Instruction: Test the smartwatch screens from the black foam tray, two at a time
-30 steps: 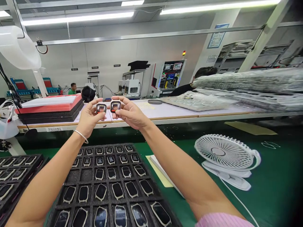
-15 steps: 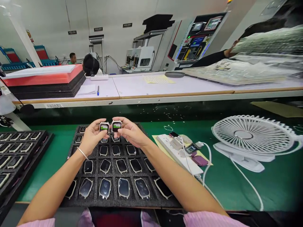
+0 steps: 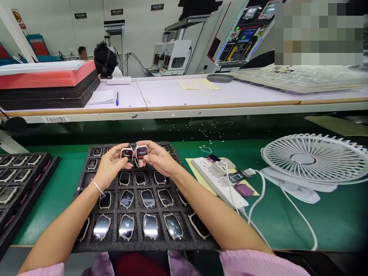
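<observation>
My left hand [image 3: 112,165] pinches a square smartwatch body [image 3: 127,154] by its edges, and my right hand [image 3: 158,158] pinches a second one [image 3: 142,151]. The two watches sit side by side with lit screens facing me, and my fingers nearly touch. Both hands hover just above the far rows of a black foam tray [image 3: 143,246]. Its pockets hold several watch bodies with pale frames and glossy faces. My hands hide some pockets. A thin bangle [image 3: 97,188] circles my left wrist.
A second black tray [image 3: 21,180] of watches lies to the left. To the right are a white power strip [image 3: 215,180] with cables and small devices, and a white fan [image 3: 313,161]. Beyond a raised white bench [image 3: 201,92], a person [image 3: 105,59] sits at the back.
My view has tilted down and the tray now shows whole. Both hands have dropped lower over it, still holding the watches. The watch screens have changed from a face picture to a different, darker display.
</observation>
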Demonstrator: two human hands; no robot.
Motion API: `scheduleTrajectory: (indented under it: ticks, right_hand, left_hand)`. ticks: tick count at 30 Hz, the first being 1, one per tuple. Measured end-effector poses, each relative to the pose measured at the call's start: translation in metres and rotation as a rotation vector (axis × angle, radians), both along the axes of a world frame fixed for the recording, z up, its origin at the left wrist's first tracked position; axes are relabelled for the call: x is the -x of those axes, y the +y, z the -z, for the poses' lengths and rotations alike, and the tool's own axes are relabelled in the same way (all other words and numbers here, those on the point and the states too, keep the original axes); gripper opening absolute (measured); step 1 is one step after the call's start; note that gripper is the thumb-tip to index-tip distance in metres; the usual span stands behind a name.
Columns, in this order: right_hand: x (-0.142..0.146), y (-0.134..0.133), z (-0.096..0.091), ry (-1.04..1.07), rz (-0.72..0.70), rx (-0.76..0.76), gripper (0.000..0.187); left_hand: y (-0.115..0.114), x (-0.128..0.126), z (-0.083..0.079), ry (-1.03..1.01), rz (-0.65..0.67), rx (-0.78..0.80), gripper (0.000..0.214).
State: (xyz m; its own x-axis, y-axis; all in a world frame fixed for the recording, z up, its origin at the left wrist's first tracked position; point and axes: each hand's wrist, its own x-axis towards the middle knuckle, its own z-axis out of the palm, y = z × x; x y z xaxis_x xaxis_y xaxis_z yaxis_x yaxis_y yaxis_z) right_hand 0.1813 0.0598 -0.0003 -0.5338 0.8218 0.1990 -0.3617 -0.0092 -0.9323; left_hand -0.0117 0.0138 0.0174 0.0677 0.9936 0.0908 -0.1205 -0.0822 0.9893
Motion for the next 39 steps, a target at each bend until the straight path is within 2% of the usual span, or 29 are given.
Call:
scheduleTrajectory:
  ticks: [5, 16, 21, 24, 27, 31, 39]
  right_hand:
    - [0.002, 0.000, 0.003, -0.017, 0.013, -0.003, 0.036]
    - [-0.001, -0.005, 0.012, 0.015, 0.006, 0.069, 0.045]
    - [0.003, -0.005, 0.025, 0.035, 0.041, 0.265, 0.044]
    - [0.005, -0.002, 0.030, 0.014, 0.071, 0.439, 0.043]
    - [0.005, 0.000, 0.033, 0.007, 0.077, 0.525, 0.044]
    - [0.004, 0.001, 0.034, 0.015, 0.089, 0.499, 0.041]
    - [0.003, -0.005, 0.029, 0.022, 0.127, 0.285, 0.032]
  left_hand:
    - [0.001, 0.000, 0.001, 0.013, -0.005, 0.012, 0.050]
    - [-0.003, 0.001, 0.009, -0.013, 0.045, 0.015, 0.053]
    - [-0.003, 0.003, 0.020, -0.070, -0.048, 0.098, 0.049]
    - [0.000, 0.003, 0.026, -0.128, -0.092, 0.197, 0.056]
    - [0.002, 0.002, 0.031, -0.170, -0.102, 0.283, 0.058]
    - [0.002, 0.001, 0.032, -0.193, -0.075, 0.322, 0.058]
    - [-0.001, 0.000, 0.028, -0.216, -0.068, 0.261, 0.052]
